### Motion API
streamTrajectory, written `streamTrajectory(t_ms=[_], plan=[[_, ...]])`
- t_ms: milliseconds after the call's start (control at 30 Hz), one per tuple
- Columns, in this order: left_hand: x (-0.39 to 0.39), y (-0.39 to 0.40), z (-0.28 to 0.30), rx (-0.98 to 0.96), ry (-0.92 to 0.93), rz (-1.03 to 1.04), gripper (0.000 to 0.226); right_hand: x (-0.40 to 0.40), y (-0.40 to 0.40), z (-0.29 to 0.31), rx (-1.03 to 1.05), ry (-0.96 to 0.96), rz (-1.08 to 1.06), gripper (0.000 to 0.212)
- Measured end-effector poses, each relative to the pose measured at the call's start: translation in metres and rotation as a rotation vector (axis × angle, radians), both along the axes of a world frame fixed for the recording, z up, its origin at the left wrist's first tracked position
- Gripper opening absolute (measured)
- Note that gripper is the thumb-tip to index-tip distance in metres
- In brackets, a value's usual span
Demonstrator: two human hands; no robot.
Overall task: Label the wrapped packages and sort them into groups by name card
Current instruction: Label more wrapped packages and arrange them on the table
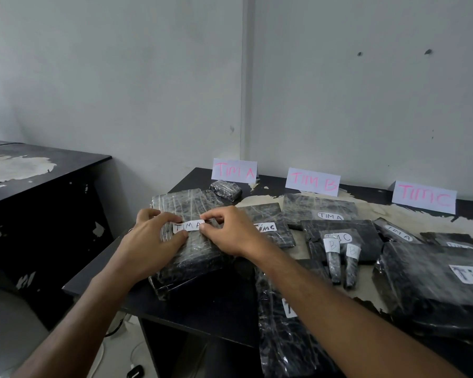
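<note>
Pinching the TIM A label [189,226] with left hand [150,241] and right hand [230,233], pressing it onto the wrapped package [187,257] near the TIM A card [234,170].

Both hands on a white label [188,226] reading "TIM A", atop a large black wrapped package [187,214] at the table's [216,304] left end. Left hand [150,241] pinches the label's left end, right hand [227,230] pinches its right end. Name cards stand along the wall: TIM A card [234,171], TIM B card [312,181], TIM C card [423,197]. More labelled packages lie to the right.
</note>
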State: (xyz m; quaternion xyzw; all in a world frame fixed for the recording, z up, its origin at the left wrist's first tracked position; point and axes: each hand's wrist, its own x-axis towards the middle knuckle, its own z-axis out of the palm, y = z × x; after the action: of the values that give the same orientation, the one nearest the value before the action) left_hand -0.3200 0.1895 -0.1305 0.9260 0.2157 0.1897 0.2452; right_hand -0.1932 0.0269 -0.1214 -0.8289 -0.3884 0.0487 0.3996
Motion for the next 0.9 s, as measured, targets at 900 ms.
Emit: streamTrajectory(t_ms=[900], plan=[[0.076, -0.14, 0.016, -0.006, 0.048, -0.339, 0.049, 0.036, -0.156, 0.018, -0.108, -0.03, -0.3, 0.031]])
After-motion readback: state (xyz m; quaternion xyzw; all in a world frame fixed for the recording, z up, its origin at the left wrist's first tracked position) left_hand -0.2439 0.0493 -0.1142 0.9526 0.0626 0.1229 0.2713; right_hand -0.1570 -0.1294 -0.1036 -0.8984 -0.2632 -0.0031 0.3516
